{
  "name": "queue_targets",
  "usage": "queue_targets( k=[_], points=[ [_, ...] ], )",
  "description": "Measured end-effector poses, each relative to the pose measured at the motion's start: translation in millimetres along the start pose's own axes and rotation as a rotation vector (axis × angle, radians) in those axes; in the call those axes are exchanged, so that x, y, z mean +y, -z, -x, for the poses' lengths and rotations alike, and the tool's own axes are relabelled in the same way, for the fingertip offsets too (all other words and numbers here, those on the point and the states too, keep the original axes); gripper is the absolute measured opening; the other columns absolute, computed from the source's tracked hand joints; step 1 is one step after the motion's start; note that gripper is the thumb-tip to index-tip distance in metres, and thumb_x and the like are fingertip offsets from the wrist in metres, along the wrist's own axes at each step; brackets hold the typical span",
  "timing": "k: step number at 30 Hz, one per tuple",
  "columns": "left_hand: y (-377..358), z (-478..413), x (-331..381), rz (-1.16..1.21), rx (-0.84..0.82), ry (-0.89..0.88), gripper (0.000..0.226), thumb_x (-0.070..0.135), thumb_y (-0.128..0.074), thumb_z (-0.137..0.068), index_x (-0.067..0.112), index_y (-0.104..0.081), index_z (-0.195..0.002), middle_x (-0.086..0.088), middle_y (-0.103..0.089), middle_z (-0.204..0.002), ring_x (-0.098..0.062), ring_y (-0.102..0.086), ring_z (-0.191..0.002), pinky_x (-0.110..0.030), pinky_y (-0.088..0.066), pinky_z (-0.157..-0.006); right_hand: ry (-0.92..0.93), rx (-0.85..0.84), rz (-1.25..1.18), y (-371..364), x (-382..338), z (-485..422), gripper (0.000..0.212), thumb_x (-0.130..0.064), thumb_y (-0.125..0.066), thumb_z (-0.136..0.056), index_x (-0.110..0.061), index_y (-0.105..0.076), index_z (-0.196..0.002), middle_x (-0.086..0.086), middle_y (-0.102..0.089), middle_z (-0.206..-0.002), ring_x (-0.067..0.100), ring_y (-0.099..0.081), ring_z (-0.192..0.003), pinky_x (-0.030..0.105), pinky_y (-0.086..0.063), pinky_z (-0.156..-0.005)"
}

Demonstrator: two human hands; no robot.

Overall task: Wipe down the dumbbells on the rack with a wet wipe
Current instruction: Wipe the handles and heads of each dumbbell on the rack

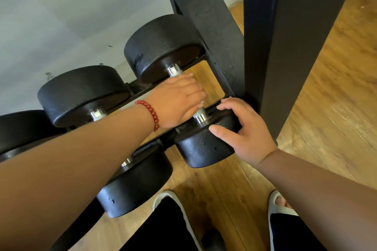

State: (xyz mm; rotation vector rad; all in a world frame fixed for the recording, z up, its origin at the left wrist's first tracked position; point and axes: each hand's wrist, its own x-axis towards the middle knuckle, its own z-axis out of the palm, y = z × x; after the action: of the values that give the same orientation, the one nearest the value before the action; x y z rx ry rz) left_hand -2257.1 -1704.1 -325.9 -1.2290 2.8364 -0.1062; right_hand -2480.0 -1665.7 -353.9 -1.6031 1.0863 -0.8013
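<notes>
Left forearm (71,169) crossing from lower left, red bracelet (151,114) at the wrist; right forearm (316,185) entering from lower right. Below these, dark trousers (169,230) and white slippers (275,206) on wood floor (326,108).

Black rack (214,26) holding three dumbbells in a row, each laid across two rails (140,88), heads overhanging front and back. First dumbbell (163,47) at the right end beside the upright (285,47). Second dumbbell (81,93) just to its left. Third dumbbell (20,128) at the left edge, largely hidden by the forearm.

Left hand (177,100) over the knurled handle (199,112) of the first dumbbell, between its two heads, grip clamped round the bar; bare steel showing at both ends of the hand.

Right hand (248,134) on the near head (204,149) of the same dumbbell, grip clamped on it: thumb on the rim near the collar, fingers (226,106) bent over the right side, close to the front rail.
</notes>
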Motion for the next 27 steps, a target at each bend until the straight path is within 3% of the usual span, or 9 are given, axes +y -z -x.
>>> queue_targets(
  k=[3, 7, 10, 15, 17, 22, 25, 27],
  points=[
    [2, 0, -9, -0.044, 0.028, 0.086, 0.046, 0.033, -0.033, -0.100, 0.007, -0.062, -0.125, -0.012, -0.063, -0.128, -0.030, -0.052, -0.127, -0.038, -0.011, -0.118, -0.004, 0.004, 0.003, 0, 1, 0, 0.053, -0.058, -0.063, -0.069, -0.024, -0.061, -0.110, -0.028, -0.049, -0.117, -0.016, -0.044, -0.114, 0.002, -0.033, -0.090],
    [-9, 13, -1, -0.006, 0.089, 0.116, 0.048, 0.027, -0.037, -0.100, 0.003, -0.044, -0.142, -0.015, -0.041, -0.150, -0.027, -0.030, -0.142, -0.035, -0.007, -0.121, -0.014, -0.005, 0.004, 0, 1, 0, 0.051, -0.060, -0.062, -0.069, -0.028, -0.059, -0.109, -0.030, -0.049, -0.119, -0.013, -0.044, -0.116, 0.006, -0.035, -0.093],
    [-8, 22, 0, 0.029, 0.104, 0.094, 0.049, 0.026, -0.036, -0.101, 0.002, -0.041, -0.143, -0.017, -0.040, -0.150, -0.028, -0.032, -0.140, -0.034, -0.011, -0.120, -0.015, -0.004, 0.003, 1, 0, 0, 0.051, -0.060, -0.062, -0.068, -0.028, -0.059, -0.109, -0.030, -0.049, -0.118, -0.013, -0.045, -0.115, 0.005, -0.035, -0.092],
    [4, 26, -15, -0.036, 0.103, 0.133, 0.050, 0.027, -0.038, -0.099, 0.000, -0.044, -0.141, -0.020, -0.044, -0.146, -0.031, -0.041, -0.136, -0.043, -0.026, -0.114, -0.022, -0.007, 0.008, 1, 1, 1, 0.052, -0.060, -0.062, -0.069, -0.028, -0.060, -0.109, -0.034, -0.048, -0.118, -0.014, -0.045, -0.114, 0.003, -0.036, -0.090],
    [-2, 24, -4, -0.002, 0.098, 0.172, 0.052, 0.030, -0.037, -0.100, 0.000, -0.042, -0.142, -0.020, -0.041, -0.148, -0.031, -0.036, -0.139, -0.046, -0.026, -0.113, -0.023, -0.003, 0.009, 1, 1, 1, 0.051, -0.060, -0.062, -0.069, -0.028, -0.060, -0.109, -0.033, -0.049, -0.116, -0.014, -0.045, -0.113, 0.003, -0.035, -0.090],
    [-11, 24, 3, 0.063, 0.099, -0.030, 0.046, 0.026, -0.043, -0.099, 0.003, -0.047, -0.139, -0.016, -0.047, -0.145, -0.028, -0.040, -0.137, -0.043, -0.028, -0.115, 0.006, 0.016, 0.017, 0, 0, 1, 0.052, -0.058, -0.062, -0.070, -0.022, -0.062, -0.108, -0.027, -0.051, -0.117, -0.016, -0.045, -0.112, 0.002, -0.032, -0.091],
    [-18, 22, 16, 0.067, 0.177, 0.091, 0.044, 0.021, -0.047, -0.098, 0.002, -0.051, -0.136, -0.017, -0.049, -0.143, -0.029, -0.040, -0.136, -0.042, -0.027, -0.116, 0.005, 0.007, 0.027, 0, 0, 0, 0.049, -0.058, -0.061, -0.071, -0.026, -0.060, -0.108, -0.026, -0.051, -0.117, -0.017, -0.044, -0.112, 0.001, -0.031, -0.091],
    [-26, 23, 30, 0.131, 0.197, 0.100, 0.045, 0.018, -0.049, -0.096, 0.003, -0.048, -0.138, -0.017, -0.048, -0.144, -0.028, -0.034, -0.138, -0.038, -0.019, -0.119, 0.018, 0.013, 0.054, 0, 1, 0, 0.049, -0.059, -0.061, -0.071, -0.026, -0.060, -0.108, -0.025, -0.051, -0.117, -0.018, -0.043, -0.112, 0.000, -0.030, -0.091]
  ],
)
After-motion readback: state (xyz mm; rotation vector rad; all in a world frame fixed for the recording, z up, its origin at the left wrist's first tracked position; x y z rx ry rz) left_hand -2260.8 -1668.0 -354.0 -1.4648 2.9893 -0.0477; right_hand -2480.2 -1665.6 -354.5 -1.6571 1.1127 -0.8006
